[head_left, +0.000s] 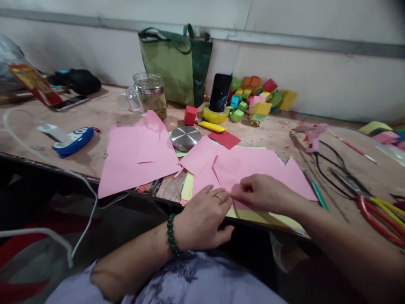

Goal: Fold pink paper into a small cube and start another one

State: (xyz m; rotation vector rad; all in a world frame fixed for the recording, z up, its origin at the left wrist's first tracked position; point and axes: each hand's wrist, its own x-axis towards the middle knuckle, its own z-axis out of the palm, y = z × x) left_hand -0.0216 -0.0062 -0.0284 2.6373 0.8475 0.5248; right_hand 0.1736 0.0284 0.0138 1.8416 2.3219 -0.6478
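Observation:
Several sheets of pink paper [256, 162] lie overlapping at the table's front edge, over yellow sheets [265, 217]. My left hand [205, 217], with a ring and a green bead bracelet [171, 234], rests with its fingers stretched flat on the pink paper near the edge. Just right of it, my right hand [265, 192] is closed in a pinch at the pink paper, its fingertips close to my left fingers. What lies right between those fingertips is partly hidden. A smaller pink piece [198, 156] and a red paper piece [225, 139] lie beyond my hands.
A large pink sheet [136, 156] lies left, beside a round metal disc [185, 137]. Behind are a red cube [190, 115], yellow cutter [211, 126], phone [220, 93], glass jar [151, 97] and paper cubes [247, 99]. Right: pink glue gun [313, 135], red-handled scissors [363, 202], green pen [319, 195].

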